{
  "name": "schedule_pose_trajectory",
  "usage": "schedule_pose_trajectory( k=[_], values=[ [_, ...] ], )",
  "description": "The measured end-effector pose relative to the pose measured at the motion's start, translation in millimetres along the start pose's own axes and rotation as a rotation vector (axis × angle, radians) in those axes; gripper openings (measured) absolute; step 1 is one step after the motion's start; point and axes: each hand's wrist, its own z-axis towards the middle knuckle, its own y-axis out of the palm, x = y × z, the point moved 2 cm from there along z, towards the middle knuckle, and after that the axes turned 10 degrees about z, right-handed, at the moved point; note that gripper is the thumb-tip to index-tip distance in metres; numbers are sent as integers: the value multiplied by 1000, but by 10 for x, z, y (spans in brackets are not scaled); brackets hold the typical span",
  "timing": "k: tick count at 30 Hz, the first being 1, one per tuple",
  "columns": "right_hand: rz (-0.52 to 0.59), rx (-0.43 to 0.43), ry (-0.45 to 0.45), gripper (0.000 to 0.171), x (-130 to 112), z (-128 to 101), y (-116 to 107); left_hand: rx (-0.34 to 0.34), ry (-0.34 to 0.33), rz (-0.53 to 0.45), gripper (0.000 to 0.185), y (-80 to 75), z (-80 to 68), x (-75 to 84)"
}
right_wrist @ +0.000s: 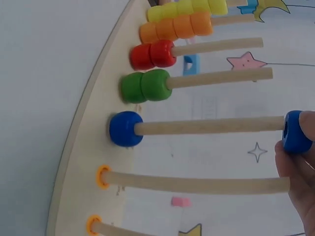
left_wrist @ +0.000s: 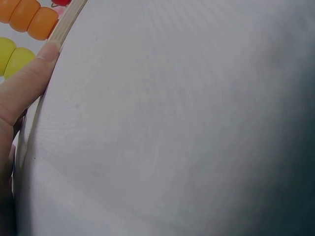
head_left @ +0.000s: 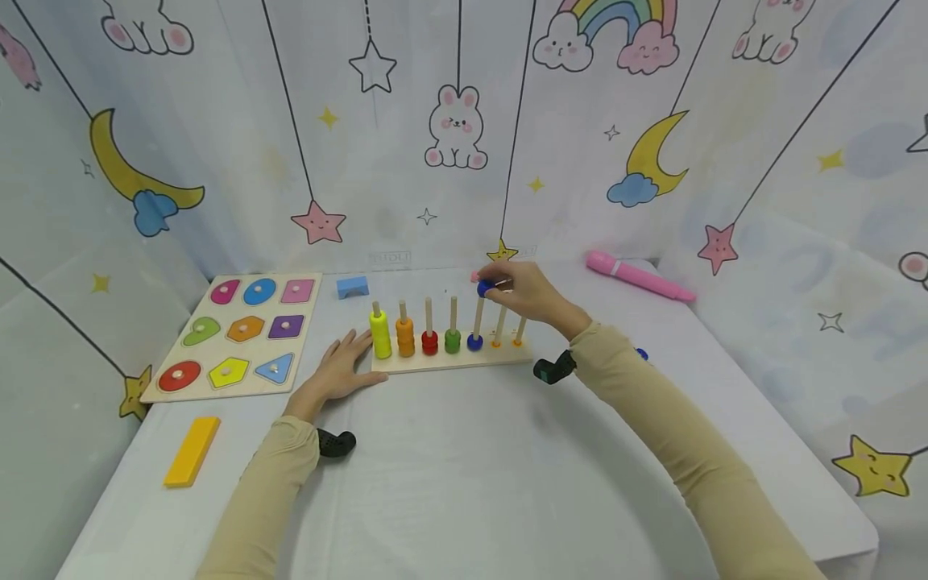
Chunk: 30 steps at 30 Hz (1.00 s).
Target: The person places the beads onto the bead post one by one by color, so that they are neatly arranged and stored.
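The right hand (head_left: 525,294) pinches a blue bead (right_wrist: 297,132) at the top of the upright fifth peg (right_wrist: 209,126), hole in line with it. The left hand (head_left: 341,369) rests flat against the wooden base (head_left: 453,360).

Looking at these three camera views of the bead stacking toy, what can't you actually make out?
- Right hand: in the right wrist view the picture edge cuts it off; only fingertips beside the blue bead show.
- Left hand: the left wrist view shows one finger against the wooden base; the rest is out of frame.
- Small blue thing: in the head view the right sleeve hides most of it.
- Pink block: blurred and small in the right wrist view.
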Motion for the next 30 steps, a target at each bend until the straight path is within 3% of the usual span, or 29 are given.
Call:
schedule_pose_trajectory(
  k=[15, 30],
  values=[
    [-20, -22, -27, 28, -28, 19, 47, 1, 9, 5, 90, 16, 16, -21],
    [-43, 4, 29, 25, -21, -7, -2, 8, 11, 17, 90, 14, 8, -15]
  ],
)
